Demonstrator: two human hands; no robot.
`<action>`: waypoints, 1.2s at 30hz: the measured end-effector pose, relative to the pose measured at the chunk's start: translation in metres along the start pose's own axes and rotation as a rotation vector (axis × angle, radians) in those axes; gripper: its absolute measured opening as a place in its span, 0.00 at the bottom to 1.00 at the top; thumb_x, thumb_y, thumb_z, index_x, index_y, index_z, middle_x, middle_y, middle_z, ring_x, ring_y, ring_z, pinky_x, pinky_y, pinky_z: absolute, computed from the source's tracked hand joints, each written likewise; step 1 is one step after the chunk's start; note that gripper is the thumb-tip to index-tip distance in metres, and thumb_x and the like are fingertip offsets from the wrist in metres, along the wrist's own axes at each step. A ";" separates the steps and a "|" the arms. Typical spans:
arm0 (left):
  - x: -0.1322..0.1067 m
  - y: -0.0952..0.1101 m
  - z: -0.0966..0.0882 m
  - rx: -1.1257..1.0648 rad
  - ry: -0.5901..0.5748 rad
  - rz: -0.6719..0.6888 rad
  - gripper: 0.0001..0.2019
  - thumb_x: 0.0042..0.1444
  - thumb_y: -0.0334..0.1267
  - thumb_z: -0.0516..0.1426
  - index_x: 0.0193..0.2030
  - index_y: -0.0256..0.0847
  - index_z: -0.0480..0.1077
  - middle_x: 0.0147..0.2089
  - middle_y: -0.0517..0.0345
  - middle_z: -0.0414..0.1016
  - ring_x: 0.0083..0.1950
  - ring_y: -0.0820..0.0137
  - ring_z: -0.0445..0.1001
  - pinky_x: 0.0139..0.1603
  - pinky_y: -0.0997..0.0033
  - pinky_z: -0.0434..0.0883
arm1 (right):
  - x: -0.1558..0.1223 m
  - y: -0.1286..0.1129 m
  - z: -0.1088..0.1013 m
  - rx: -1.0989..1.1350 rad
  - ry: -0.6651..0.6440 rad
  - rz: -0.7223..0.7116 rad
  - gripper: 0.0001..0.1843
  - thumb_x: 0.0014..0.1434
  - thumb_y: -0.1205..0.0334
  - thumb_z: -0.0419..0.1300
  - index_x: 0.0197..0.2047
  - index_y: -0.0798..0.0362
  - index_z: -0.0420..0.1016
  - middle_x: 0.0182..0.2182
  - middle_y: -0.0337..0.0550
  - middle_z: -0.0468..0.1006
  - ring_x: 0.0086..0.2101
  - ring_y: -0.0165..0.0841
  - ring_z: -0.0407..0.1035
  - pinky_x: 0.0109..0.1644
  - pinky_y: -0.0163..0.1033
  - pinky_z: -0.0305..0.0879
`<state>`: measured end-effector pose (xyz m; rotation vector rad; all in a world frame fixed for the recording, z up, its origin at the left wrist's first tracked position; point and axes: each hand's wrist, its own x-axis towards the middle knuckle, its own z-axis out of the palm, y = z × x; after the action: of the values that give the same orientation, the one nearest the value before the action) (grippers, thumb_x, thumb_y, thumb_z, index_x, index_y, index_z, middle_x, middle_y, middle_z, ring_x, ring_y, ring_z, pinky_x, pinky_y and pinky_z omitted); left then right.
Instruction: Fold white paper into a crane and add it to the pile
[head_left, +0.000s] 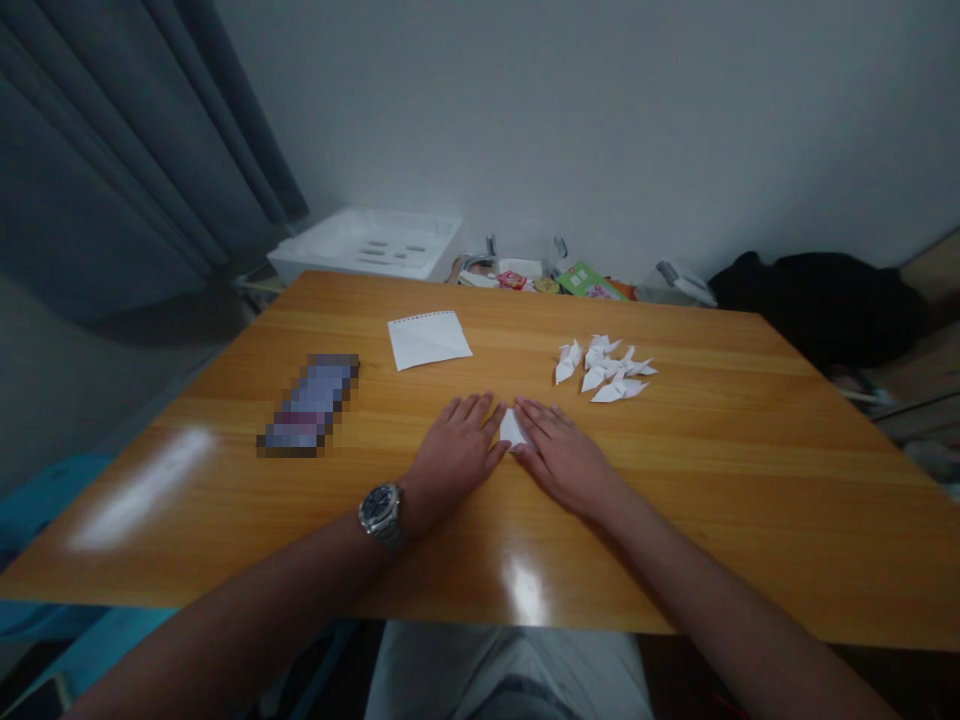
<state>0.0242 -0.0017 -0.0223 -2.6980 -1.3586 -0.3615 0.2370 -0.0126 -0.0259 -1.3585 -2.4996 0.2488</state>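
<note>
A small folded piece of white paper lies on the wooden table, between my two hands. My left hand rests palm down with its fingers stretched out, its fingertips at the paper's left edge. From the other side, my right hand lies flat with fingers extended, covering the paper's right part. Several white folded paper cranes sit in a cluster beyond my right hand. Farther off to the left is a loose sheet of white paper with a torn, perforated top edge.
On the table's left side lies a phone, its screen blurred out. Behind the far edge stand a white plastic tray and assorted small items, among them a green packet. A black cloth heap is at the back right.
</note>
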 end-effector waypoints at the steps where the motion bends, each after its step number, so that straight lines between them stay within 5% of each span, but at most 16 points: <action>1: 0.000 0.000 0.000 0.004 0.002 0.000 0.26 0.70 0.47 0.51 0.69 0.33 0.64 0.70 0.37 0.65 0.69 0.50 0.65 0.70 0.48 0.60 | -0.001 -0.001 0.001 0.005 -0.020 0.008 0.33 0.73 0.48 0.44 0.75 0.56 0.55 0.72 0.55 0.56 0.71 0.44 0.52 0.74 0.56 0.49; 9: 0.001 0.004 -0.011 -0.009 -0.090 0.132 0.22 0.72 0.43 0.49 0.65 0.32 0.67 0.66 0.41 0.70 0.66 0.56 0.68 0.70 0.54 0.60 | -0.005 -0.001 0.003 0.014 -0.039 0.034 0.37 0.73 0.43 0.43 0.75 0.58 0.53 0.73 0.55 0.53 0.72 0.41 0.47 0.75 0.54 0.46; 25: -0.002 0.001 -0.007 -0.105 -0.059 0.097 0.22 0.71 0.45 0.52 0.65 0.35 0.66 0.66 0.44 0.70 0.66 0.56 0.67 0.70 0.51 0.58 | -0.013 0.020 -0.001 0.013 -0.048 0.085 0.35 0.74 0.46 0.40 0.76 0.55 0.51 0.73 0.53 0.52 0.72 0.42 0.48 0.74 0.55 0.48; 36: 0.000 -0.007 -0.012 -0.115 -0.037 0.023 0.27 0.70 0.51 0.51 0.65 0.33 0.67 0.68 0.41 0.67 0.68 0.53 0.65 0.70 0.53 0.60 | -0.009 0.021 -0.011 0.018 -0.039 0.021 0.29 0.74 0.49 0.45 0.71 0.53 0.64 0.71 0.52 0.58 0.70 0.45 0.54 0.73 0.55 0.53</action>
<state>0.0161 -0.0002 -0.0108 -2.8238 -1.3551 -0.4014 0.2624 -0.0087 -0.0228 -1.3864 -2.5098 0.3052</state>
